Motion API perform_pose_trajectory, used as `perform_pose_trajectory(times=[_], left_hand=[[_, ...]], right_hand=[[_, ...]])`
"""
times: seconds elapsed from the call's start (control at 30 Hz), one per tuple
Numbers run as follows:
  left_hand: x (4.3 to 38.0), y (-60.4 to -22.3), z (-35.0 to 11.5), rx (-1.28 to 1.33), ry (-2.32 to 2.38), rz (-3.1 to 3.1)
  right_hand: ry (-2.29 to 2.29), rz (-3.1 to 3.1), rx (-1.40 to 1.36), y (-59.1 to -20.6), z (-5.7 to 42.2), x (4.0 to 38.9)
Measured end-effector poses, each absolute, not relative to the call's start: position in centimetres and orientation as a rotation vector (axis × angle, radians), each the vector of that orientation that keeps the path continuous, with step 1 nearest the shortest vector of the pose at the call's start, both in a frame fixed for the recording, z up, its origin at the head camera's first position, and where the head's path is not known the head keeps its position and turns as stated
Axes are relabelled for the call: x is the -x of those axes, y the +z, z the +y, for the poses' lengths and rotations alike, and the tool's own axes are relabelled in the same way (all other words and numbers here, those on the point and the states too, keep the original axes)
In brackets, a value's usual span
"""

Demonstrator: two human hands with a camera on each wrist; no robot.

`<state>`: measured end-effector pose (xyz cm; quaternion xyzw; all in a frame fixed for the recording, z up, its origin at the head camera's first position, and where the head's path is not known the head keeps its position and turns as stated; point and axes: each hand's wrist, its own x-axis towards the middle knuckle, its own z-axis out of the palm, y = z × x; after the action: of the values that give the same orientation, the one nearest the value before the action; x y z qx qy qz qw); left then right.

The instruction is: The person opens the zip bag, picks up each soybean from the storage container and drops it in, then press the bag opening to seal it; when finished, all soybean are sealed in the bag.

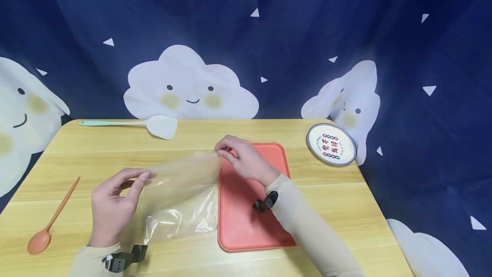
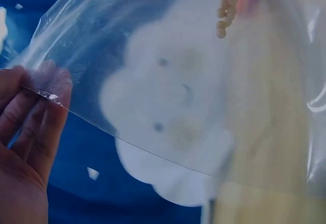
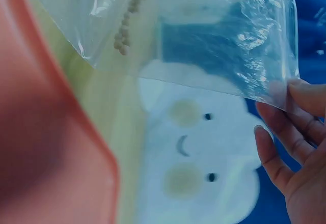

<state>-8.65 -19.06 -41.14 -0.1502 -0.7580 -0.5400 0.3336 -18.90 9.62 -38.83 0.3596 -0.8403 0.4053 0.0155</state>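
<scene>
A clear plastic bag [image 1: 182, 208] is stretched between both hands above the table's middle, its top edge raised. The left hand [image 1: 113, 204] pinches the bag's upper left corner between thumb and fingers. At the upper right corner, the right hand [image 1: 247, 159] grips the edge, above the red tray [image 1: 246, 213]. Small round beige balls, like soybeans [image 2: 228, 7], show through the film in the left wrist view. In the right wrist view the same soybeans [image 3: 130, 20] form a short row in the bag. They do not stand out in the head view.
To the left lies an orange spoon [image 1: 39, 242]. A white spatula [image 1: 161, 126] with a pale green handle rests along the back edge. At the back right sits a round white plate [image 1: 315, 140] with printed characters. A dark blue curtain [image 1: 276, 33] hangs behind the table.
</scene>
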Motion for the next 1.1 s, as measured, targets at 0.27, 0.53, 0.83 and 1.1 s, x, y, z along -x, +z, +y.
perform_pose_trajectory(times=[0.27,0.53,0.83,1.1], left_hand=[[8.3,-35.8,-16.8,0.636,-1.517,-1.673],[9.1,-34.2,-14.3,0.799,-1.811,-1.493],[10.2,-35.5,-11.1,0.772,-1.799,-1.623],[10.8,-35.8,-9.2,0.81,-1.625,-1.729]], right_hand=[[1.249,-2.205,-1.226,-34.5,11.7,17.1],[1.158,-2.081,-1.181,-31.4,14.2,16.1],[0.797,-2.128,-1.111,-29.8,14.6,14.4],[0.516,-2.189,-1.403,-29.3,11.3,13.8]])
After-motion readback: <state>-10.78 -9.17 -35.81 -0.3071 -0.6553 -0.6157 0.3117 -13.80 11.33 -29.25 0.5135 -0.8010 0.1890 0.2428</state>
